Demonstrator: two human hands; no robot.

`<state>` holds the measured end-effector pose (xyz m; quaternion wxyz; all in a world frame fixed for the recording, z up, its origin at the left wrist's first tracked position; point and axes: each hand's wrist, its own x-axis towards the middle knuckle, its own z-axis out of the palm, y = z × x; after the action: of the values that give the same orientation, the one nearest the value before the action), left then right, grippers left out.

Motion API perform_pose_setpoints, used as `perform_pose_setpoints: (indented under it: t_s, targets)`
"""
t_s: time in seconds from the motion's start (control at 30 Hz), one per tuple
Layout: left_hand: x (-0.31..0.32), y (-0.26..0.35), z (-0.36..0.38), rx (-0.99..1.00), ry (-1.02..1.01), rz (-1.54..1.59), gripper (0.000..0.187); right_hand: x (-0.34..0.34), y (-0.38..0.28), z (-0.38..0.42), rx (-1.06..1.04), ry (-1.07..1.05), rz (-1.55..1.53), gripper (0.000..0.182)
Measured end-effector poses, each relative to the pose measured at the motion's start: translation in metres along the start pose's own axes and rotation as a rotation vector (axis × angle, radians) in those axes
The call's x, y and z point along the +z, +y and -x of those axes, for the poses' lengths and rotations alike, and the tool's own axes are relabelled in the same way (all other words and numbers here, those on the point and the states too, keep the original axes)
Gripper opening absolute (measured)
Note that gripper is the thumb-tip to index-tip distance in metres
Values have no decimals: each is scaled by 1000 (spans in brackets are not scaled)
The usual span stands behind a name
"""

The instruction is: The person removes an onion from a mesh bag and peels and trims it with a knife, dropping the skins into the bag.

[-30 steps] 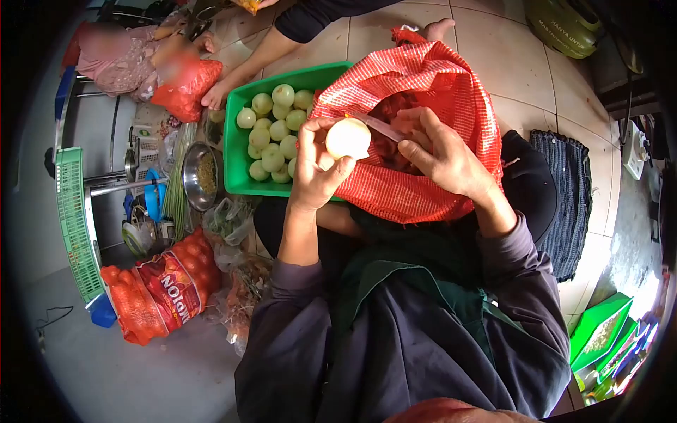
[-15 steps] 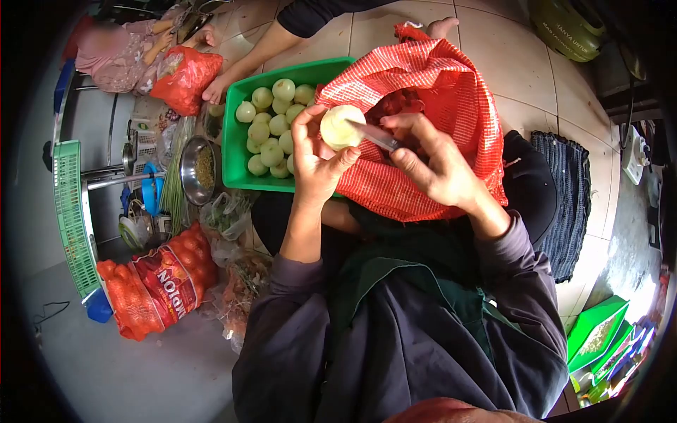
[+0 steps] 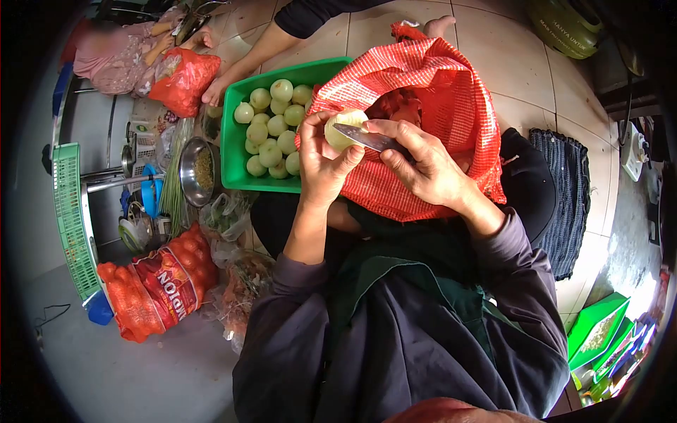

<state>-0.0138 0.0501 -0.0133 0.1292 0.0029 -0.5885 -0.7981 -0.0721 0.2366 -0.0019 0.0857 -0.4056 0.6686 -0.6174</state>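
My left hand is closed round a pale peeled onion, above the near side of the red mesh sack. In my right hand is a knife, its blade lying across the face of the onion. The sack stands open in front of me, with dark red skins inside. Left of it, a green tub holds several peeled onions.
A full orange net sack and plastic bags lie at left, near a metal bowl. Another person's foot is beside the tub. A dark woven mat lies at right.
The knife blade has swung flatter across the onion, and my right hand has moved slightly left and down. The onion has tilted in my left hand.
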Motion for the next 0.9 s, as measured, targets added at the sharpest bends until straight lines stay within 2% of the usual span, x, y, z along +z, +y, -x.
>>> perform_pose_setpoints:
  t_s: [0.1,0.23,0.27,0.3,0.37,0.43,0.47,0.5,0.57,0.63,0.7,0.73,0.77,0.83,0.9]
  targets:
    - [-2,-1,2,-28,-51,-25,65,5,8,-2,-78,151,56,37]
    - [-12,14,0,-5,26,-40,60,-9,2,-2,258,165,-58,35]
    - [-22,17,0,35,139,-89,58,-15,-4,-2,353,157,-196,32]
    - [-39,21,-1,54,253,-106,52,-19,-5,-2,448,157,-192,29]
    - [-77,30,-4,43,444,-307,52,-19,3,0,358,205,-88,26]
    - [-94,43,-9,14,625,-548,60,-21,-4,-3,350,174,32,24]
    - [-113,44,-9,9,566,-543,82,-22,-7,-3,345,160,95,23]
    - [-117,50,-12,-37,602,-839,87,-20,-6,-3,337,185,139,21]
    - [-114,50,-6,-21,551,-834,83,-16,-1,-3,319,233,228,19]
    - [-96,46,-1,-3,496,-804,74,-15,-1,-5,185,288,417,18]
    - [-72,29,5,132,422,-773,51,-16,-2,-11,33,329,576,18]
    - [-53,30,9,175,339,-867,49,-16,-5,-10,136,279,575,19]
    - [-42,29,10,298,219,-951,49,-17,-8,-12,159,253,583,19]
    - [-24,23,5,466,169,-1082,64,-18,-14,-14,215,197,600,20]
    - [-22,22,-1,394,249,-1126,75,-22,-11,-19,106,197,653,20]
